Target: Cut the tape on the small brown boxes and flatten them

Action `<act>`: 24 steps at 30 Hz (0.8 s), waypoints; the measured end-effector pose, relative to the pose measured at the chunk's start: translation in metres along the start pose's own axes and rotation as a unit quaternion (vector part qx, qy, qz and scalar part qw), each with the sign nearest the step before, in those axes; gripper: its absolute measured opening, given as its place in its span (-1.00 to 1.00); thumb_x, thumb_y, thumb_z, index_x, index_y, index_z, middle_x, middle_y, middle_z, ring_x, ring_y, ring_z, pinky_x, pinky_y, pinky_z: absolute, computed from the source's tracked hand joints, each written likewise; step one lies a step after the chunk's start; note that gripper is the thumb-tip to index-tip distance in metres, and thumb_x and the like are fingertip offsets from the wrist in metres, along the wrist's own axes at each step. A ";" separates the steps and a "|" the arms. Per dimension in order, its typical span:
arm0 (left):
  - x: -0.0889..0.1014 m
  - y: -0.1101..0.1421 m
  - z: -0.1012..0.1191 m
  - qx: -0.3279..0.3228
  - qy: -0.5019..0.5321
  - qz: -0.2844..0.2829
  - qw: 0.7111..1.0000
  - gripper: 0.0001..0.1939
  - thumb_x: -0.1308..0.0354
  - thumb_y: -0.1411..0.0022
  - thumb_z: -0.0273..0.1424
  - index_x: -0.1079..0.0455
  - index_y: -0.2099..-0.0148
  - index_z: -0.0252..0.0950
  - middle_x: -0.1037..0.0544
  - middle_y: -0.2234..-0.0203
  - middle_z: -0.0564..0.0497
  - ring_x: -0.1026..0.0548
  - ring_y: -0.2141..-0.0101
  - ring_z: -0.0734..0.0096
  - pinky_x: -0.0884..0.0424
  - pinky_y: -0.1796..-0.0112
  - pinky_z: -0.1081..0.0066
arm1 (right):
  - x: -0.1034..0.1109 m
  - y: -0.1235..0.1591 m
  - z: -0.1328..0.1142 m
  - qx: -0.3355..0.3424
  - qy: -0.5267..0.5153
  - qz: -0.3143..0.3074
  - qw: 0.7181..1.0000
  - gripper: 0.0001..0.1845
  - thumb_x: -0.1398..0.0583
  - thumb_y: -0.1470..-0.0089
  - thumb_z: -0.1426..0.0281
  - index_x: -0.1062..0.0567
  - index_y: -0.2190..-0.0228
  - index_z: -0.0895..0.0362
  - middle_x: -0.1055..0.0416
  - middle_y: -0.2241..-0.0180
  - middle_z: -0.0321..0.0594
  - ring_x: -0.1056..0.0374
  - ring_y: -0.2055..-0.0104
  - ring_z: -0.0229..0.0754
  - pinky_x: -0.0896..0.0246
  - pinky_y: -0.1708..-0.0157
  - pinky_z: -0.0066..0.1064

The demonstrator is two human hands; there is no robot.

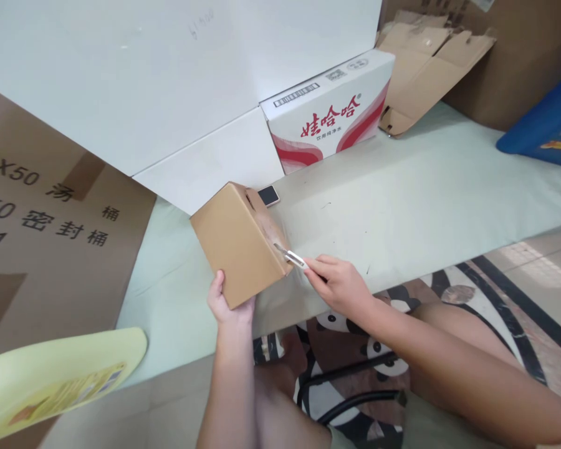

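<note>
While it's tilted, the box (237, 247) looks tan.

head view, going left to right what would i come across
Printed brown carton → small brown box → white-handled cutter → right hand → folded cardboard → blue object.

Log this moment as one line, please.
left hand: holding tilted brown rectangular cardboard box | right hand: holding slim white metal-bladed cutter | blade: at box's narrower side, contact unclear
</note>
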State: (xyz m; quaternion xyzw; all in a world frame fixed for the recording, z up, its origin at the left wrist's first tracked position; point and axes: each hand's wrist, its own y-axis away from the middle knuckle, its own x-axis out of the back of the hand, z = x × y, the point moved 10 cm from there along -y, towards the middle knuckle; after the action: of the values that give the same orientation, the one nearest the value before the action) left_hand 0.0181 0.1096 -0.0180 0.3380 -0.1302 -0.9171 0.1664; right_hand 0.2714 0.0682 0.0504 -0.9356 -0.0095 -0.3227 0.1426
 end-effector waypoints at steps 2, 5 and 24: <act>0.006 -0.002 0.006 -0.002 0.012 0.012 1.000 -0.66 -0.28 -0.11 -0.21 -0.50 0.03 -0.11 -0.67 0.23 0.00 -0.61 0.25 0.10 -0.56 0.21 0.07 | -0.002 -0.001 -0.004 0.019 -0.032 -0.035 0.999 -0.65 -0.05 -0.32 0.33 -0.64 0.20 0.09 -0.38 0.51 -0.25 -0.32 0.48 -0.24 -0.17 0.43 -0.45; 0.008 0.000 0.018 -0.022 0.018 0.005 1.000 -0.60 -0.28 -0.10 -0.18 -0.49 0.00 -0.11 -0.65 0.16 -0.04 -0.59 0.18 0.06 -0.57 0.19 0.04 | 0.006 -0.005 0.002 0.024 -0.118 -0.076 0.990 -0.68 -0.10 -0.28 0.33 -0.67 0.27 0.09 -0.45 0.51 -0.24 -0.37 0.46 -0.23 -0.22 0.42 -0.43; -0.007 0.002 0.002 0.004 -0.011 -0.066 0.998 -0.57 -0.30 -0.10 -0.07 -0.55 0.08 -0.23 -0.64 0.04 -0.11 -0.51 -0.10 -0.04 -0.43 -0.11 -0.02 | 0.053 -0.005 0.001 0.097 -0.113 0.106 0.983 -0.63 -0.08 -0.26 0.44 -0.55 -0.02 0.06 -0.46 0.38 -0.22 -0.32 0.44 -0.23 -0.27 0.41 -0.37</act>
State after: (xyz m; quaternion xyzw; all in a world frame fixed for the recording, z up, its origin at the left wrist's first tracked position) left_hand 0.0218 0.1106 -0.0119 0.3366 -0.1127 -0.9292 0.1031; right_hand 0.3137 0.0699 0.0830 -0.9436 0.0423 -0.1958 0.2637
